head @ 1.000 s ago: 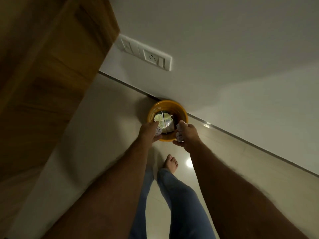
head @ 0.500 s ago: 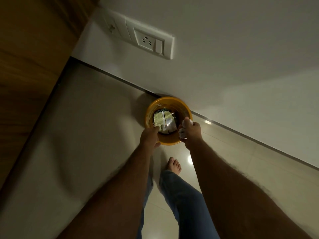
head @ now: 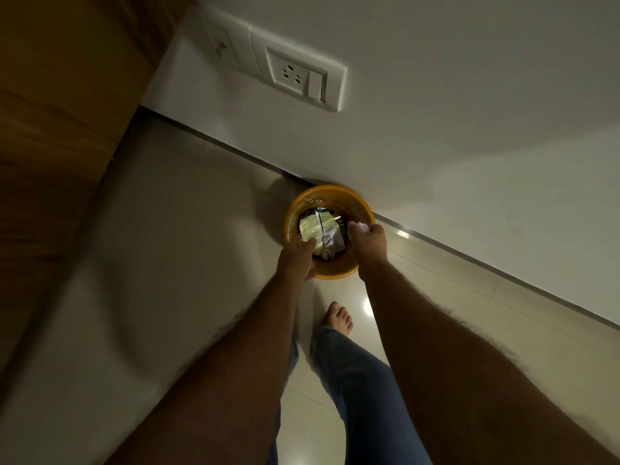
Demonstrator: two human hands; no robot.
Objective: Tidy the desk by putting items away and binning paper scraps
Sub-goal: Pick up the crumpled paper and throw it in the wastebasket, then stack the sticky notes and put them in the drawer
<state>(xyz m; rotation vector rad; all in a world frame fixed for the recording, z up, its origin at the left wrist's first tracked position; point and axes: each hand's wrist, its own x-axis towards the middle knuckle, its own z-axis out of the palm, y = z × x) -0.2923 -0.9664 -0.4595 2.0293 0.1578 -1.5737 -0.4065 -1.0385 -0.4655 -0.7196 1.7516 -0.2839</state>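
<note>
A round yellow bin [head: 330,193] stands on the floor against the wall, with shiny wrappers [head: 317,229] inside it. My right hand [head: 369,245] hovers over the bin's right rim, closed around a white crumpled paper scrap [head: 364,226] that shows between the fingers. Over the near left rim is my left hand [head: 297,260], seen from the back with the fingers curled downward; whatever is in it is hidden. A pale scrap [head: 327,252] lies in the bin just beside that hand.
A wooden cabinet [head: 50,129] rises on the left, with a pale panel [head: 151,263] below it. A white wall socket [head: 295,75] sits above the bin. My bare foot [head: 339,318] and jeans leg are on the glossy tiled floor [head: 436,297].
The view has moved closer to the bin and wall. Both hands have pushed further over the bin's opening. White paper seen in my left hand a second ago no longer shows.
</note>
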